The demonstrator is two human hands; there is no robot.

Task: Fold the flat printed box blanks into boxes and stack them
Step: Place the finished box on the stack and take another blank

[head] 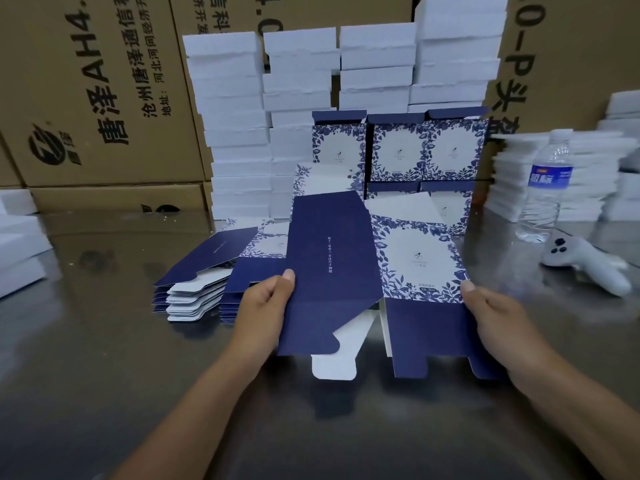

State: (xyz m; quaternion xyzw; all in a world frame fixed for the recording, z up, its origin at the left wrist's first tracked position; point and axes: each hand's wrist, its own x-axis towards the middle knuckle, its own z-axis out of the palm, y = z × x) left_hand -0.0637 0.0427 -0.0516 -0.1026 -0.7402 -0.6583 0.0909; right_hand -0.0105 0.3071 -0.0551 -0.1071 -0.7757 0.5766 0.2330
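The left hand [266,303] pinches the navy edge of a half-opened printed box blank [336,265] and the right hand [491,317] grips its floral edge, holding it just right of the pile of flat blanks [204,268]; folded boxes [398,150] stand stacked behind and right of that pile

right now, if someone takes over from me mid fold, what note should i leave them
The left hand grips the navy side of the box blank; the right hand grips its floral side, above the table.
The pile of flat blanks lies to its left; the folded boxes stand stacked behind.
Done: several boxes folded and stacked.
To do: fold this one, stack it, then work through the pile.
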